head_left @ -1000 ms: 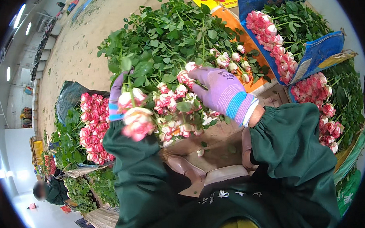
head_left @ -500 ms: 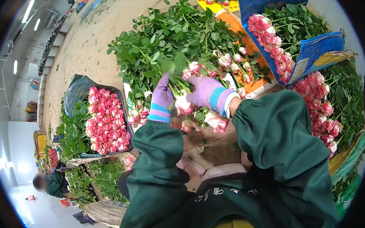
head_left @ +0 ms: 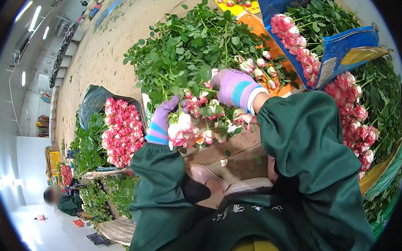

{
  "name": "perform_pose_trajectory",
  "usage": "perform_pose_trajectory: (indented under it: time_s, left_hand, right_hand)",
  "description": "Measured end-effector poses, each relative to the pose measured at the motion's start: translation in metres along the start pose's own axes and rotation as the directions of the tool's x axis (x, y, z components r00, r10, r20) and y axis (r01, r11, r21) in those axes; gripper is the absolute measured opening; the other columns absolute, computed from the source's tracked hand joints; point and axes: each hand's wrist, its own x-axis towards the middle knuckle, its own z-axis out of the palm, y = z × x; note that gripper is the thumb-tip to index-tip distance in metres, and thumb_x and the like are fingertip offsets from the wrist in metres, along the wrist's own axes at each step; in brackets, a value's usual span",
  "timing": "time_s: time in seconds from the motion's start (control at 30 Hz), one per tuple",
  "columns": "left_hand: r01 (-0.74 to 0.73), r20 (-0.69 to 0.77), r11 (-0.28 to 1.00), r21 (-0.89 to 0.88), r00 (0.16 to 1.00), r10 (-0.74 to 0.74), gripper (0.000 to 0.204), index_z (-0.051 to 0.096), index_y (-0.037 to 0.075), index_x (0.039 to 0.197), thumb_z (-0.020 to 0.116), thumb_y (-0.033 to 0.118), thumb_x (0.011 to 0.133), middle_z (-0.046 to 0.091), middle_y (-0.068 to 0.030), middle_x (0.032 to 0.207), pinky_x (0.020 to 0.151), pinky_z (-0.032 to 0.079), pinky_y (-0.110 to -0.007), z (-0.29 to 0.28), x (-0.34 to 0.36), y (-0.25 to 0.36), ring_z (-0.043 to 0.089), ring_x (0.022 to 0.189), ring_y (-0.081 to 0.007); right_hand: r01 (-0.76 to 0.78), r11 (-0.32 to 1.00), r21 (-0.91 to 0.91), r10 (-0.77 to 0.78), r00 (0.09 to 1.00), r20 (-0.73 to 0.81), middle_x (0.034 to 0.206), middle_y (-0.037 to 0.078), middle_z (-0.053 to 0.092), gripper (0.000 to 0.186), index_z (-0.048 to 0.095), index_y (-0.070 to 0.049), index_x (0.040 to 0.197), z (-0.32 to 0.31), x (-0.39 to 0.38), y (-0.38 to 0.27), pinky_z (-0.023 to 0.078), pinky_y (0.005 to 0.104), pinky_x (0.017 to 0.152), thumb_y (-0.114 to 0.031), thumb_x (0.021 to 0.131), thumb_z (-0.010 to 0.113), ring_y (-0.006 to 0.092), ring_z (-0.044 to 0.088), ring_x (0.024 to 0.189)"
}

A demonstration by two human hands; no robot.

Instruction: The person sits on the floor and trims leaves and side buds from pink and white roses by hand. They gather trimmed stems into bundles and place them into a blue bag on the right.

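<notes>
My left hand (head_left: pixel 163 117), in a purple glove with a striped cuff, is closed around the stems of a few pink-and-white roses (head_left: pixel 182 130). Their blooms hang toward me, over the near edge of the pile. My right hand (head_left: pixel 236 88), gloved the same way, has its fingers closed at the rose heads in the middle; a rose (head_left: pixel 214 72) shows at its fingertips, though the stem is hidden. Beyond both hands spreads a large heap of leafy rose stems (head_left: pixel 183 49), with loose pink-and-white blooms (head_left: pixel 258 72) along its right side.
At left stands a dark-lined container (head_left: pixel 91 106) packed with roses (head_left: pixel 122 134). Blue wrapping (head_left: pixel 349 49) holds another bundle at right, with more roses (head_left: pixel 348 111) nearer me. An orange sheet (head_left: pixel 277 60) lies under the heap's right side. Farther left is another person (head_left: pixel 68 203).
My left hand has moved left and slightly down with the roses, away from my right hand. The right hand has shifted up and slightly right among the blooms. The view has turned slightly.
</notes>
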Motion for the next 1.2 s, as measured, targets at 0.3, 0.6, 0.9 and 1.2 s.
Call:
perform_pose_trajectory:
  time_s: [0.3, 0.6, 0.9, 1.2]
  left_hand:
    - [0.05, -0.067, 0.811, 0.583, 0.998, -0.014, 0.024, 0.049, 0.001, 0.112, 0.053, 0.008, 0.089, 0.062, -0.0084, 0.079, 0.053, 0.052, -0.026, -0.005, -0.06, 0.038, 0.06, 0.059, -0.0146]
    - [0.342, -0.069, -0.288, 0.894, 0.742, 0.667, 0.04, 0.056, 0.014, 0.118, 0.059, 0.007, 0.079, 0.065, -0.0103, 0.103, 0.084, 0.048, -0.033, -0.159, -0.105, 0.142, 0.063, 0.094, -0.0245]
    - [0.627, 0.056, -0.504, 0.595, 0.593, 0.804, 0.044, 0.056, 0.015, 0.118, 0.049, -0.003, 0.078, 0.061, -0.0163, 0.108, 0.086, 0.046, -0.04, -0.157, -0.191, 0.234, 0.058, 0.099, -0.033]
    - [0.739, -0.064, -0.407, 0.538, 0.517, 0.854, 0.028, 0.06, 0.014, 0.107, 0.055, 0.01, 0.08, 0.063, -0.0166, 0.101, 0.081, 0.046, -0.04, -0.239, -0.274, 0.276, 0.059, 0.097, -0.0333]
  right_hand:
    - [-0.141, 0.956, -0.258, 0.036, 0.926, -0.375, 0.098, 0.017, 0.064, 0.031, 0.065, -0.011, 0.103, -0.029, 0.0, 0.023, 0.049, 0.04, 0.08, -0.009, 0.074, 0.058, 0.0311, 0.062, 0.094]
    - [-0.395, 0.902, -0.172, 0.256, 0.813, -0.524, 0.104, 0.016, 0.063, 0.031, 0.065, -0.015, 0.107, -0.063, 0.009, 0.074, 0.047, 0.039, 0.085, -0.009, 0.08, 0.052, 0.0306, 0.061, 0.098]
    - [-0.554, 0.832, 0.013, 0.424, 0.62, -0.66, 0.095, 0.016, 0.065, 0.026, 0.068, -0.012, 0.093, -0.08, -0.007, 0.092, 0.042, 0.0355, 0.088, -0.03, 0.081, 0.054, 0.0307, 0.06, 0.095]
    - [-0.39, 0.91, 0.142, 0.401, 0.738, -0.543, 0.086, 0.017, 0.064, 0.023, 0.066, -0.007, 0.078, -0.08, 0.0, 0.128, 0.043, 0.0364, 0.077, -0.026, 0.077, 0.052, 0.0284, 0.06, 0.082]
